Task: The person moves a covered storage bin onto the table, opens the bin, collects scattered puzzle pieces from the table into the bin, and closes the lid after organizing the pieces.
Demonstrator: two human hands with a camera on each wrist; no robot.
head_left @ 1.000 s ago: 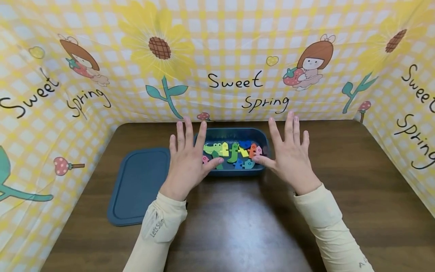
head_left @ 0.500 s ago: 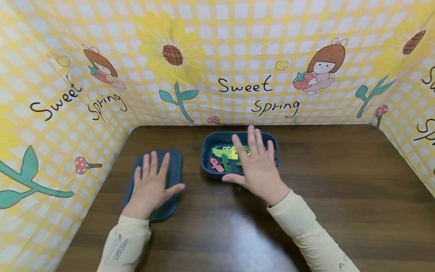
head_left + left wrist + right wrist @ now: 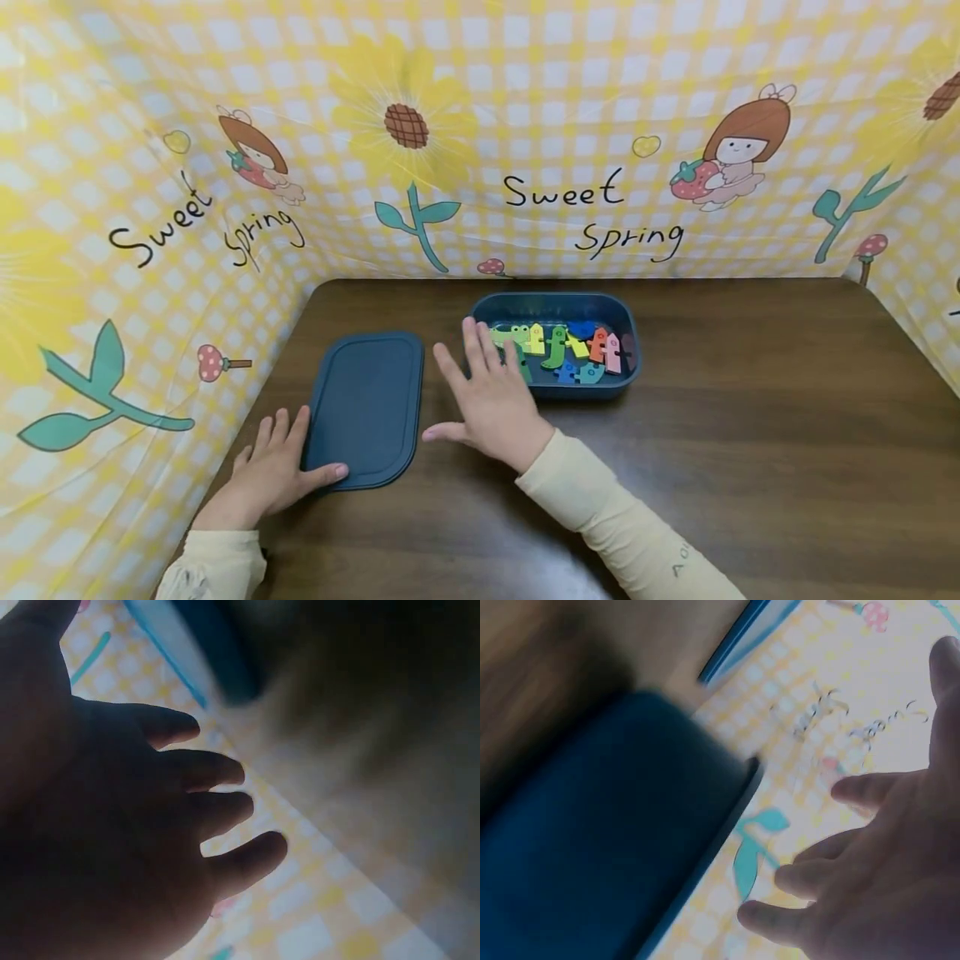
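My left hand (image 3: 272, 468) is at the near left corner of a dark blue rectangular lid (image 3: 367, 412), thumb over its edge and fingers spread along its left side. In the left wrist view those fingers (image 3: 217, 814) look relaxed and apart. My right hand (image 3: 491, 400) hovers between the lid and a dark blue box (image 3: 592, 390), fingers spread, nothing held. It overlaps the box's left end and hides some of the pieces there. Inside the box lie colourful puzzle pieces, among them a green curved one (image 3: 553, 347), a pink one (image 3: 613, 353) and a crocodile head (image 3: 510, 336).
The brown wooden table (image 3: 750, 433) carries the lid on the left and the box at the back middle. A yellow checked cloth (image 3: 570, 108) with flowers and lettering stands as a wall behind and along both sides.
Both hands have moved left, away from over the box. The left hand passed over the lid to its near left corner; the right hand uncovered most of the pieces. The view has shifted leftward.
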